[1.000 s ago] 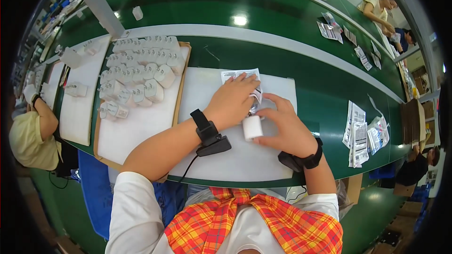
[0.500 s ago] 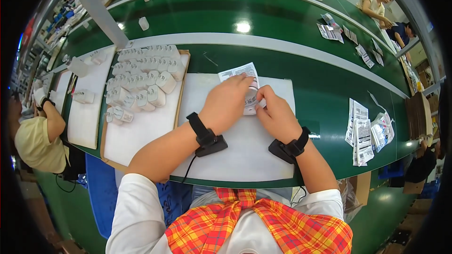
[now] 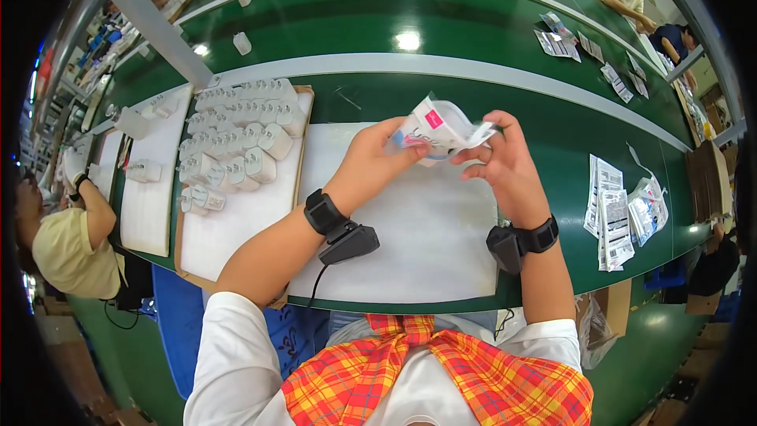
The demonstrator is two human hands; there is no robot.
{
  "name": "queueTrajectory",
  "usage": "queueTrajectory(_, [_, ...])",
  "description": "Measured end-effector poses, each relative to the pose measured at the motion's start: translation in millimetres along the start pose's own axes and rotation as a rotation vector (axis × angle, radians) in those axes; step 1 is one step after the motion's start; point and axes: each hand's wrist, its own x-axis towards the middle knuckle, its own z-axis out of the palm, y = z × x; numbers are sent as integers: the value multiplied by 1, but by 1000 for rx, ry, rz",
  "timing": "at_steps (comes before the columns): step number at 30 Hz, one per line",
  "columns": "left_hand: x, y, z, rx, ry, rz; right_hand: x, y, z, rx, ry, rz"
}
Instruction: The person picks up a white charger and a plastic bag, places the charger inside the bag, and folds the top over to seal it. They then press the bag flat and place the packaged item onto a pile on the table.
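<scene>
Together, two hands [image 3: 364, 164] [image 3: 511, 172] with two black wristbands [image 3: 320, 213] [image 3: 542, 237] hold one printed pouch [image 3: 441, 126].

Pouch [image 3: 438, 128] over the mat [image 3: 418, 244], adapters [image 3: 275, 142] on a board [image 3: 225, 248] at left, packets [image 3: 612, 217] at right.

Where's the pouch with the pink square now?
Head view, just right of centre: the pouch is in the left hand, over the far edge of the white mat, right hand at its right end.
</scene>
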Motion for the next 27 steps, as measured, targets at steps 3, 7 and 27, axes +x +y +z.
queueTrajectory(3, [-6,-8,-1,-404,32,-212,1,5,9,-270,-17,12])
queueTrajectory(7, [-9,5,14,-229,-7,-198,1,18,10,-519,-41,173])
queueTrajectory(27, [-17,-10,14,680,-280,312,-21,2,15,-1309,-423,-262])
